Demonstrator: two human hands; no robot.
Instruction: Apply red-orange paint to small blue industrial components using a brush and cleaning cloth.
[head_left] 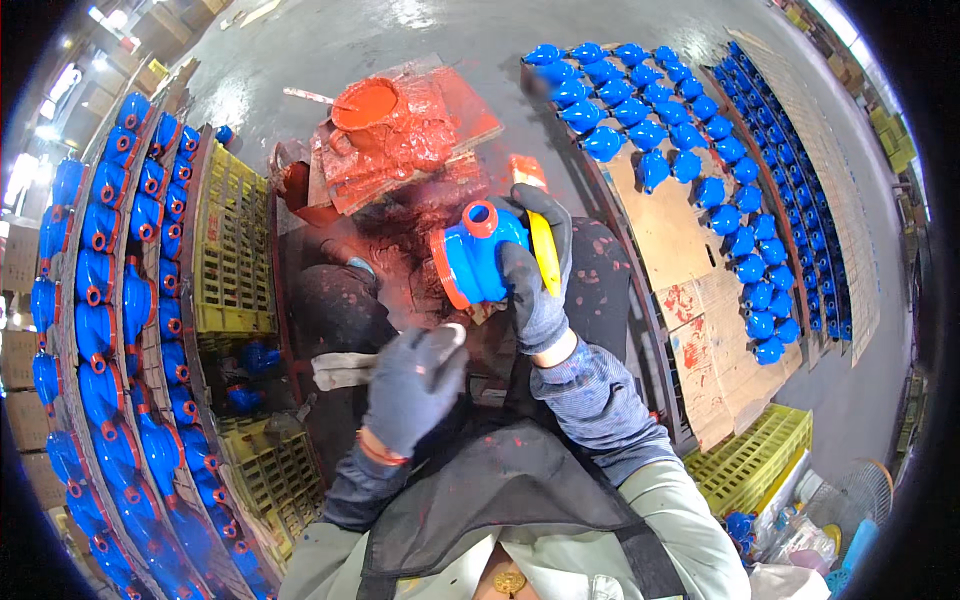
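Note:
My gloved right hand (535, 265) holds a blue-painted valve body (475, 262) with red rims, tilted above my lap. The same hand also grips a paintbrush (543, 250) with a yellow handle, its red-coated bristles pointing away from me. Lower and to the left, my gloved left hand (415, 385) is apart from the valve body. Its fingers look loosely extended, slightly blurred, with a pale fingertip area. Beside it lies a whitish strip-like thing (342, 371), partly hidden by the hand. Beyond my knees sits a bowl of red paint (367, 103), thickly coated and dripping.
Racks of blue castings with red rims (97, 275) stand at my left beside yellow crates (235, 240). Rows of blue castings (650, 135) sit on cardboard (665, 235) at the right. A yellow crate (755, 455) and a fan (862, 495) stand at the lower right.

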